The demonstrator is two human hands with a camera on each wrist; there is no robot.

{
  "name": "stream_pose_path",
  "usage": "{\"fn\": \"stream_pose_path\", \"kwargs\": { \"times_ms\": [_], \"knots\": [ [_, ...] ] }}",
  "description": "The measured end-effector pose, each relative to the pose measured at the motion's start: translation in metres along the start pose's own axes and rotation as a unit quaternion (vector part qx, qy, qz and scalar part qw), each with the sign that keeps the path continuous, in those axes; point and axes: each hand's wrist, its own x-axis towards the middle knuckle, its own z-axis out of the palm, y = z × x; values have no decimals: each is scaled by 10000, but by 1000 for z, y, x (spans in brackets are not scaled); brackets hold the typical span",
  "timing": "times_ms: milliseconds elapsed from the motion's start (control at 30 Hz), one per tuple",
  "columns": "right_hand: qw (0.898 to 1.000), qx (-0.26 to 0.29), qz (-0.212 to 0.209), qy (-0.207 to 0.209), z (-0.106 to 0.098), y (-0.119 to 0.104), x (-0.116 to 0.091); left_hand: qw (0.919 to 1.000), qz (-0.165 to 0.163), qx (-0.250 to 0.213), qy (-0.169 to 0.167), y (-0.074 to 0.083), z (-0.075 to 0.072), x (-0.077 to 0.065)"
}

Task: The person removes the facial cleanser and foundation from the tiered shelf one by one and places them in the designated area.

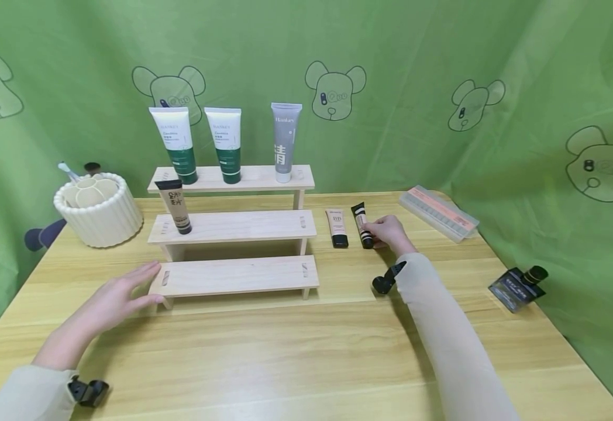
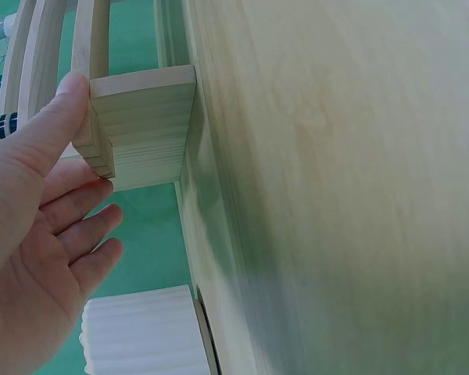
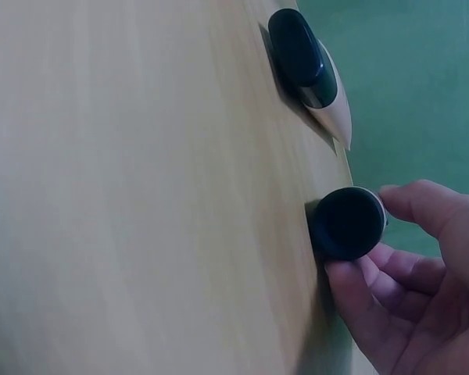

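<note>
Where the black-ended tube (image 1: 360, 220) lies near the table's (image 1: 264, 356) far edge, the right hand (image 1: 389, 231) pinches it, apparently at the grasping step; lifting would need steady pressure. The left hand (image 1: 119, 298) grips the wooden rack's (image 1: 238, 276) left end.

White pot (image 1: 101, 221), dark bottle (image 1: 515, 290), green curtain (image 1: 406, 47)
</note>
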Motion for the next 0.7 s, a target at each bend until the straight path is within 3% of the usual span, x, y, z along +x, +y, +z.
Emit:
{"fn": "stream_pose_path", "kwargs": {
  "times_ms": [367, 567, 700],
  "knots": [
    [9998, 103, -165, 6, -4, -1, -5, 10000, 3, -64, -1, 1, 0, 0],
    [9970, -239, -720, 158, -14, -13, -19, 10000, -32, -81, -34, 2, 0, 0],
    [9930, -171, -1160, 156, -19, -28, -29, 9999, -78, -59, -47, 2, -1, -1]
  ]
}}
